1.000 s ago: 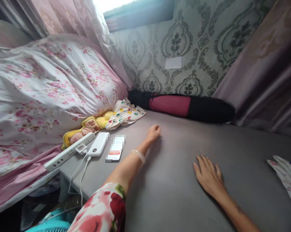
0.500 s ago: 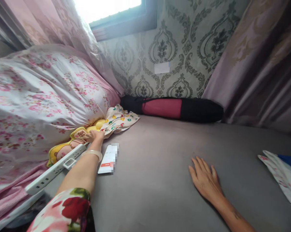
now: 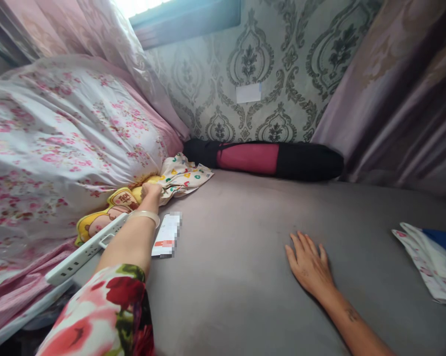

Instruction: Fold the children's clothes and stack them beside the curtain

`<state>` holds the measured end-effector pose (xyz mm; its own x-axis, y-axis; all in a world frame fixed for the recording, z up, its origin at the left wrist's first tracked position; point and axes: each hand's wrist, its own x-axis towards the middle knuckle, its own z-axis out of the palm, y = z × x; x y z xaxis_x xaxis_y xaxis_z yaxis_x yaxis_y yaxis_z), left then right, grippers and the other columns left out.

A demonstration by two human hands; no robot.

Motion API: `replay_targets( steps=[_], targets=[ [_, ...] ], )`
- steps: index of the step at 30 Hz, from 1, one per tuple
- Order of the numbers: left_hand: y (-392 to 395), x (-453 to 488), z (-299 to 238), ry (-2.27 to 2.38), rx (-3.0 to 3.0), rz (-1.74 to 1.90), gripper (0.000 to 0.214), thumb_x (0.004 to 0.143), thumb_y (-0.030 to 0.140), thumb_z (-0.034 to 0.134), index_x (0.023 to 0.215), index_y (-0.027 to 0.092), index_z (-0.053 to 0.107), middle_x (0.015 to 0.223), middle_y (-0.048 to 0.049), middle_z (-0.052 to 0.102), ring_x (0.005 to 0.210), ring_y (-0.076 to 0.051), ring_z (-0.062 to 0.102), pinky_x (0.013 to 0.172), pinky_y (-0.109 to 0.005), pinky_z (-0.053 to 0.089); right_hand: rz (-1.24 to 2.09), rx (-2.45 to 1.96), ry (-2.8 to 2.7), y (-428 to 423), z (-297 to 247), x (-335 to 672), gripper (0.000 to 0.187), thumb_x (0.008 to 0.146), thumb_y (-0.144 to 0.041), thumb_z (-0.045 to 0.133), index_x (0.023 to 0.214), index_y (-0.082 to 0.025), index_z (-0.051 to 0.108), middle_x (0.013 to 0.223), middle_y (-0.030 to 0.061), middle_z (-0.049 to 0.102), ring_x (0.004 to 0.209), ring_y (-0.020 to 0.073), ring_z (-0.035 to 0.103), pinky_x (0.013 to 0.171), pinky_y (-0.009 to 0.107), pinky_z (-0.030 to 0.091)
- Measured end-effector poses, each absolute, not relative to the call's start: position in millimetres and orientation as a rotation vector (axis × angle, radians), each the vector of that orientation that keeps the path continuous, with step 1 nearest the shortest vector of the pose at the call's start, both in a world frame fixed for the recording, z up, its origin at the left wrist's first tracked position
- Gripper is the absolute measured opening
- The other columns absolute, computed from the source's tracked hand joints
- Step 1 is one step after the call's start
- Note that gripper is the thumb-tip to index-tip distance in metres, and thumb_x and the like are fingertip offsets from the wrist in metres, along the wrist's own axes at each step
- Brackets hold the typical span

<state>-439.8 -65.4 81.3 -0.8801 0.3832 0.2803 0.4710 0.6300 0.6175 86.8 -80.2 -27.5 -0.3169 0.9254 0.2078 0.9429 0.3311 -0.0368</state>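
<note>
My left hand (image 3: pixel 152 191) reaches far forward, its fingers curled and closed at the near left edge of a crumpled cream cloth (image 3: pixel 186 177) with small colourful shapes. The fabric bunches up against the hand; the fingertips are hidden behind it. Yellow plush items, including a pillow with a cartoon figure (image 3: pixel 101 220), lie just left of the hand. A phone (image 3: pixel 166 232) with a lit, partly blurred screen lies below my left wrist. My right hand (image 3: pixel 309 262) rests palm down on the grey sheet (image 3: pixel 238 277), fingers spread, holding nothing.
A white power strip (image 3: pixel 82 257) lies along the left edge, under my forearm. Floral bedding (image 3: pixel 70 133) is heaped at left. A long black and red bag (image 3: pixel 248 158) lies against the wall. Folded cloths (image 3: pixel 430 267) are at right, and curtains (image 3: pixel 397 109) hang on both sides.
My left hand has moved slightly forward and its fingers have closed at the cloth's edge. The right hand stays flat on the sheet. The view has tilted down slightly.
</note>
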Motion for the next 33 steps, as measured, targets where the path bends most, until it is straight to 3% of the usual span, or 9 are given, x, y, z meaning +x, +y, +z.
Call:
replay_targets(
  steps=[4, 6, 8, 10, 17, 20, 24, 29, 33],
  targets=[
    [-23.5, -404.8, 108.3, -2.592, -0.827, -1.358, 0.021, 0.082, 0.026, 0.050, 0.095, 0.015, 0.063, 0.093, -0.0076, 0.068, 0.092, -0.023, 0.064, 0.083, -0.036, 0.049, -0.138, -1.712, -2.398, -80.1, -27.6, 85.6, 0.057, 0.096, -0.039, 0.024, 0.139, -0.012, 0.050, 0.148, 0.0148, 0.044, 0.138, 0.0299, 0.036, 0.114, 0.053, 0.020],
    [-2.8, -378.2, 120.8, -2.487, -0.971, -1.538, 0.019, 0.085, 0.028, 0.048, 0.094, 0.018, 0.061, 0.083, -0.0008, 0.065, 0.078, -0.014, 0.063, 0.073, -0.025, 0.049, -0.132, -1.713, -2.390, -80.6, -26.7, 85.1, 0.056, 0.096, -0.038, 0.025, 0.139, -0.011, 0.050, 0.148, 0.0149, 0.044, 0.137, 0.0301, 0.036, 0.113, 0.053, 0.020],
    [13.1, -348.4, 130.4, -2.175, -1.198, -2.179, 0.013, 0.082, 0.028, 0.053, 0.087, 0.017, 0.058, 0.072, 0.0018, 0.059, 0.065, -0.011, 0.058, 0.061, -0.019, 0.045, -0.119, -1.710, -2.388, -81.2, -25.4, 84.7, 0.056, 0.097, -0.038, 0.025, 0.139, -0.011, 0.050, 0.148, 0.0146, 0.044, 0.137, 0.0301, 0.036, 0.113, 0.053, 0.020],
    [23.2, -317.7, 136.3, -1.930, -1.334, -2.622, 0.013, 0.078, 0.030, 0.060, 0.082, 0.019, 0.055, 0.067, 0.0041, 0.055, 0.056, -0.009, 0.052, 0.053, -0.017, 0.041, -0.101, -1.703, -2.389, -81.7, -24.4, 84.7, 0.055, 0.097, -0.037, 0.026, 0.139, -0.010, 0.049, 0.148, 0.0144, 0.044, 0.137, 0.0302, 0.036, 0.113, 0.054, 0.021],
    [19.3, -217.2, 137.1, -1.620, -1.876, -3.101, 0.028, 0.071, 0.036, 0.073, 0.082, 0.019, 0.052, 0.068, 0.0048, 0.056, 0.056, -0.008, 0.055, 0.054, -0.019, 0.045, -0.012, -1.644, -2.353, -82.5, -25.3, 86.9, 0.052, 0.097, -0.037, 0.032, 0.137, -0.010, 0.050, 0.147, 0.0161, 0.045, 0.137, 0.0315, 0.036, 0.113, 0.056, 0.019],
    [4.8, -180.7, 133.9, -1.560, -2.104, -3.180, 0.028, 0.071, 0.035, 0.074, 0.080, 0.018, 0.053, 0.066, 0.0051, 0.056, 0.054, -0.008, 0.054, 0.052, -0.018, 0.043, 0.091, -1.564, -2.250, -81.4, -24.9, 89.5, 0.049, 0.096, -0.035, 0.034, 0.134, -0.010, 0.052, 0.142, 0.0160, 0.051, 0.134, 0.0305, 0.041, 0.113, 0.055, 0.022],
    [-16.7, -141.1, 125.5, -1.581, -2.415, -3.120, 0.026, 0.074, 0.034, 0.074, 0.082, 0.017, 0.055, 0.065, 0.0052, 0.057, 0.055, -0.007, 0.055, 0.054, -0.017, 0.042, 0.288, -1.387, -1.979, -78.3, -18.2, 90.4, 0.048, 0.095, -0.040, 0.038, 0.129, -0.010, 0.054, 0.128, 0.0177, 0.061, 0.121, 0.0264, 0.055, 0.105, 0.045, 0.039],
    [-41.0, -96.5, 106.6, -1.590, -2.826, -2.865, 0.029, 0.076, 0.040, 0.072, 0.084, 0.017, 0.057, 0.069, 0.0031, 0.062, 0.059, -0.009, 0.058, 0.055, -0.018, 0.044, 0.442, -1.183, -1.756, -75.8, -8.2, 81.8, 0.047, 0.092, -0.044, 0.047, 0.128, -0.015, 0.053, 0.127, 0.0159, 0.062, 0.117, 0.0243, 0.058, 0.100, 0.041, 0.046],
    [-57.2, -66.1, 93.3, -1.694, -3.027, -2.541, 0.031, 0.083, 0.048, 0.063, 0.089, 0.018, 0.059, 0.076, -0.0002, 0.065, 0.068, -0.012, 0.062, 0.063, -0.023, 0.049, 0.558, -1.208, -1.626, -73.5, -4.4, 78.7, 0.039, 0.088, -0.038, 0.050, 0.122, -0.019, 0.057, 0.113, 0.0119, 0.069, 0.100, 0.0245, 0.067, 0.087, 0.039, 0.054]
  ],
)
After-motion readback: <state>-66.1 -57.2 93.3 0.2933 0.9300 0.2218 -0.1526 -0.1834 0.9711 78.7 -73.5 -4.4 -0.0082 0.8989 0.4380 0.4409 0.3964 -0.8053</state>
